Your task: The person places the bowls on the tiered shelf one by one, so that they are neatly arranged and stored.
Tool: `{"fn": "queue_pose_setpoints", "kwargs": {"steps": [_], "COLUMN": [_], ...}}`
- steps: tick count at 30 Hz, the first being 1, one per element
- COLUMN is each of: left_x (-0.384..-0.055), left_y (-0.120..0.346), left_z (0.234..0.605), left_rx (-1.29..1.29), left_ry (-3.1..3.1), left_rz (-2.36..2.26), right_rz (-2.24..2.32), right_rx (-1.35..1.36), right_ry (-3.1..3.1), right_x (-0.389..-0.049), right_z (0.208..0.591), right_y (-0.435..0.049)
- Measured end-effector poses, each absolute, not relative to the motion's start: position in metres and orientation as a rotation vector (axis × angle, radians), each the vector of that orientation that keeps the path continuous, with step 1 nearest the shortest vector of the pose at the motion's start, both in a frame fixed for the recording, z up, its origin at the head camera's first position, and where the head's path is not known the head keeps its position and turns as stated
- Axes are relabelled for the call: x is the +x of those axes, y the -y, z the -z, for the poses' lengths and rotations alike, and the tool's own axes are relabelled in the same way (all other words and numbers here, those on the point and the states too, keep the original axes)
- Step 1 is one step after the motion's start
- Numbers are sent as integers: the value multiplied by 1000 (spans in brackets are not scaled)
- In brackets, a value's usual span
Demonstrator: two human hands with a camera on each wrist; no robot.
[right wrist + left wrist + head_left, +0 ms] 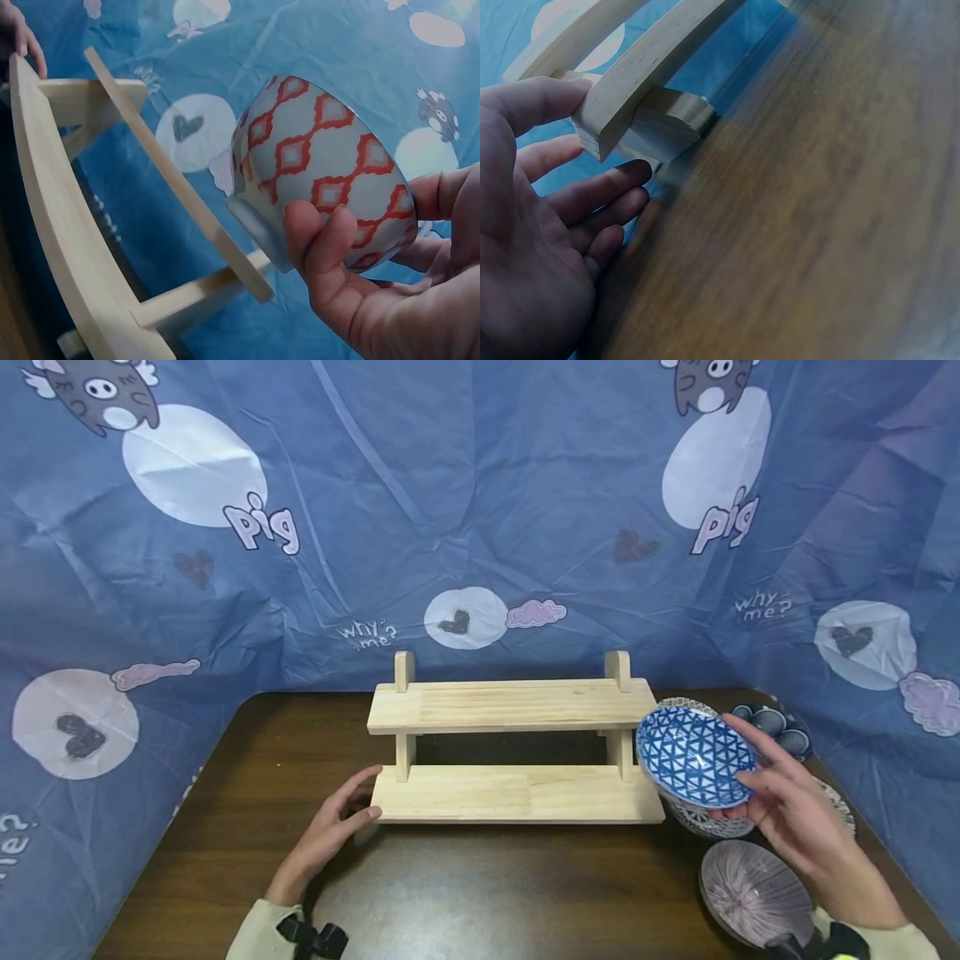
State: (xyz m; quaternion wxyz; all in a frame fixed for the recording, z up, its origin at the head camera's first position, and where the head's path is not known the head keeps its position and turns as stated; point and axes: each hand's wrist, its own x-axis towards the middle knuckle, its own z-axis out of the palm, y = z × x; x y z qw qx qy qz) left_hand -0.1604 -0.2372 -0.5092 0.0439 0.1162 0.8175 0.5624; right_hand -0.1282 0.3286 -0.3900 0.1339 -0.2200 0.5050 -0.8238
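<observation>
My right hand (pixel 798 810) holds a bowl tilted above the right end of a two-tier wooden shelf (pixel 517 793). Blue triangle patterns cover the inside of this bowl (pixel 693 756); red diamonds on white mark its outside in the right wrist view, where the thumb and fingers (pixel 322 247) grip it by rim and side. At the shelf's left end, my left hand (pixel 333 827) holds the lower board between thumb and index finger. Its other fingers (pixel 604 195) hang loosely curled in the left wrist view.
A grey-purple streaked bowl (pixel 757 893) sits at the front right. Behind the held bowl, patterned bowls (pixel 705 821) are partly hidden. Several dark round dishes (pixel 772 722) and a plate rim (pixel 836 802) lie farther right. Blue printed cloth (pixel 465 543) surrounds the brown table (pixel 480 893).
</observation>
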Motion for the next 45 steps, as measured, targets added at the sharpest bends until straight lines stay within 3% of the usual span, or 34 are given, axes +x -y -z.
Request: {"fn": "queue_pose_setpoints", "kwargs": {"steps": [28,45], "left_x": [-161,-160], "left_y": [236,236], "left_z": [509,508], "left_rx": [353,350], "left_ry": [-2503,-2516], "left_rz": [-1720,-1709], "right_rz": [2311,2233], "right_rx": [-233,-201], "right_ry": [-1760,-1808], "right_x": [-176,-203], "right_z": [356,352], "right_y": [-221,-162]}}
